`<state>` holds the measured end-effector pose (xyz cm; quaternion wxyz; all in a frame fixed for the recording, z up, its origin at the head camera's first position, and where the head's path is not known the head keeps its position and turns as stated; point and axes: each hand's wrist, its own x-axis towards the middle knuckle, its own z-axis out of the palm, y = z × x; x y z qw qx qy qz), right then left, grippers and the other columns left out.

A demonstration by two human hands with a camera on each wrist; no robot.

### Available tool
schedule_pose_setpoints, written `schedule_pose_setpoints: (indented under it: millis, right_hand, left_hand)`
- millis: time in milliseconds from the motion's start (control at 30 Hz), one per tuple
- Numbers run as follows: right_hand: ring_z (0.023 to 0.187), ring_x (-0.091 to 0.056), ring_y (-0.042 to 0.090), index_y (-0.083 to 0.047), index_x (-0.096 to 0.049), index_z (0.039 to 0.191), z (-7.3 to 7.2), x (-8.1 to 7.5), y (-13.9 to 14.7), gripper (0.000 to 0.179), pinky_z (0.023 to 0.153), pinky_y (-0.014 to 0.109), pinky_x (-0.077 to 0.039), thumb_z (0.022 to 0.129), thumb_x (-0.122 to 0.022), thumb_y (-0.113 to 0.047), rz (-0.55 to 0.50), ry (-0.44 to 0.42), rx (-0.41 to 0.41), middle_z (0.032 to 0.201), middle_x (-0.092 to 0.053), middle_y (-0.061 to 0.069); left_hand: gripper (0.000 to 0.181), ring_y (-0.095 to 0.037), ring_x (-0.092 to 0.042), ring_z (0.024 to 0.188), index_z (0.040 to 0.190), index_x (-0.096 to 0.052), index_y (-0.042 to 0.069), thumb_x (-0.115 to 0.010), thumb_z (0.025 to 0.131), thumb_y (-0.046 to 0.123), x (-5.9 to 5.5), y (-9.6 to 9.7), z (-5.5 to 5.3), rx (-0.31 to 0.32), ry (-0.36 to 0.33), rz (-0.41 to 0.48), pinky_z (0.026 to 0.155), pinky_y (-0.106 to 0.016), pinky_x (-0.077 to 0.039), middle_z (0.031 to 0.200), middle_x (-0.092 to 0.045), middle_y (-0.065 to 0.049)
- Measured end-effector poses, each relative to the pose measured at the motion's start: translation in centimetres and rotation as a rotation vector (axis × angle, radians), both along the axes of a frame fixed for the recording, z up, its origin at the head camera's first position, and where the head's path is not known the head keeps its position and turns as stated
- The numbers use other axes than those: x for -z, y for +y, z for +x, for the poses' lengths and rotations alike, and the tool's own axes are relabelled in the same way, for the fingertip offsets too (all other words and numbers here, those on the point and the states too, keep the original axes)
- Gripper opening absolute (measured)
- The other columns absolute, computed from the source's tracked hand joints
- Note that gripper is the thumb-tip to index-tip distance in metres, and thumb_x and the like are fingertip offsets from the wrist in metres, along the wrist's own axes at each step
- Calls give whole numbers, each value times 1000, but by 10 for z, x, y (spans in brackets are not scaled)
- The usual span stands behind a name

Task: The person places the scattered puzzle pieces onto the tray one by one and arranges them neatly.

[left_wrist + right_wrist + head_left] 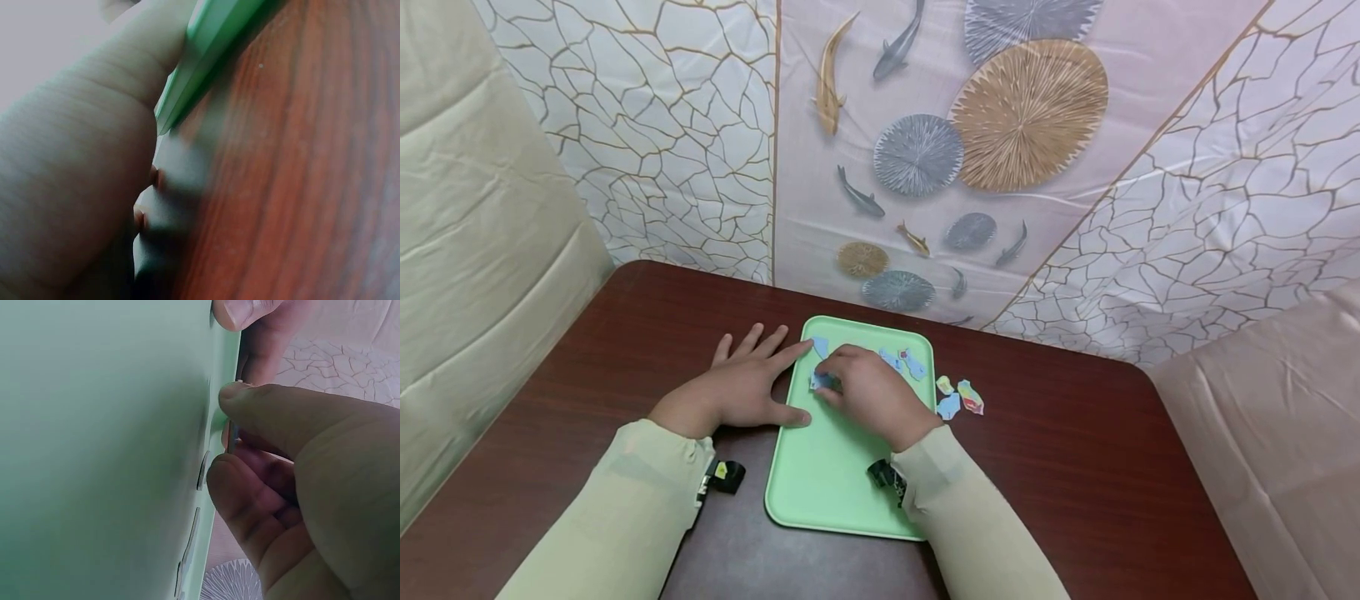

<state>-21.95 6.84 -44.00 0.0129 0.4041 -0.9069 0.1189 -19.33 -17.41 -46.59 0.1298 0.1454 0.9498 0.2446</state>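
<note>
A light green tray point(827, 492) lies lengthwise on the table. Over its upper left part, my right hand point(876, 392) pinches a small blue map-like flat piece point(820, 381) between thumb and fingers; the right wrist view catches this piece edge-on, close over the tray. Fingers spread, my left hand point(737, 392) rests at the tray's left edge, its thumb and index finger reaching over the rim. Near the index fingertip lies another pale blue piece point(821, 346). Further blue pieces point(913, 365) lie at the tray's far right, partly hidden behind my right hand.
Just outside the tray's right rim lie a yellowish piece point(944, 384), a blue piece point(950, 407) and a multicoloured piece point(971, 397) on the dark reddish-brown table point(1075, 467). Patterned cloth point(917, 242) hangs behind the table's far edge. Black wrist cameras point(728, 476) sit on both sleeves.
</note>
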Motion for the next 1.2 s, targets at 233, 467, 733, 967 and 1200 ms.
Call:
schedule_pose_setpoints:
  millis: [233,467,733,967,1200]
  right_hand:
    - [123,-75,16,-14,-85,127,1,0,1,24,109,34,-61,107,-82,-28,21,-67,19,124,-83,-2]
    - [122,-75,16,-14,-85,127,2,-3,0,24,110,34,-61,107,-82,-27,27,-101,23,125,-83,-2]
    - [121,-75,16,-13,-85,127,1,-1,1,25,109,34,-61,107,-82,-27,11,-112,22,124,-83,-2]
    - [122,-75,16,-14,-84,128,0,1,2,25,109,34,-61,107,-82,-28,9,-115,22,125,-82,-2]
    - [122,-74,16,-14,-84,129,1,0,2,25,108,34,-61,108,-81,-28,15,-111,22,126,-81,-2]
  left_hand:
    - [113,-51,4,176,181,-22,43,-80,90,79,0,0,0,2,-3,-1,131,-83,6,191,-8,-15]
    - [113,-51,5,176,181,-22,42,-80,91,77,-1,0,-1,2,-7,1,132,-83,7,191,-7,-14]
    - [113,-51,5,176,181,-21,42,-80,91,77,-1,0,-1,4,-9,-2,132,-83,7,191,-7,-14]
    - [113,-51,6,176,181,-21,42,-80,91,78,0,0,-1,7,-11,-6,132,-83,7,191,-6,-14]
    - [113,-51,5,176,181,-21,41,-80,91,77,0,1,0,6,-9,-3,131,-83,7,191,-6,-15]
